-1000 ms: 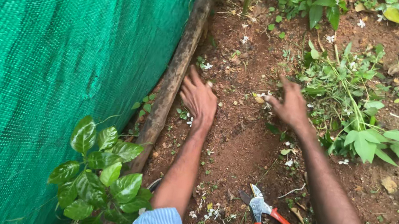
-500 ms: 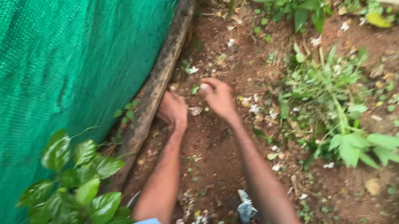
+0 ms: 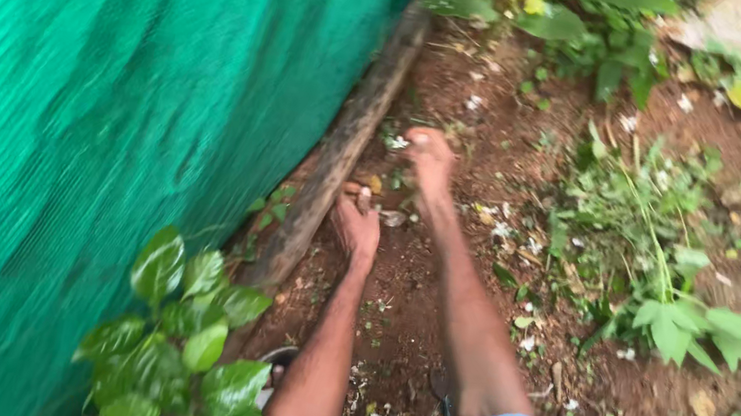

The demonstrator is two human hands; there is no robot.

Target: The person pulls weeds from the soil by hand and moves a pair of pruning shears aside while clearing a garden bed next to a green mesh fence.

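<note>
Left hand (image 3: 357,226) pinches debris beside the log (image 3: 338,162); right hand (image 3: 428,152) closed, contents unclear. Advise firm pinches, sparing nearby weeds (image 3: 648,247).

Outdoor garden bed of reddish-brown soil (image 3: 427,350) in daylight. Green mesh fence (image 3: 84,107) and wooden log (image 3: 340,152) stand left of the hands; leafy weeds (image 3: 662,280) grow right.

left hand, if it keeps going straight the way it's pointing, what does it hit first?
Probably the wooden log at the foot of the green net. The left hand lies right beside it on soil; blur hides the exact gap.
</note>
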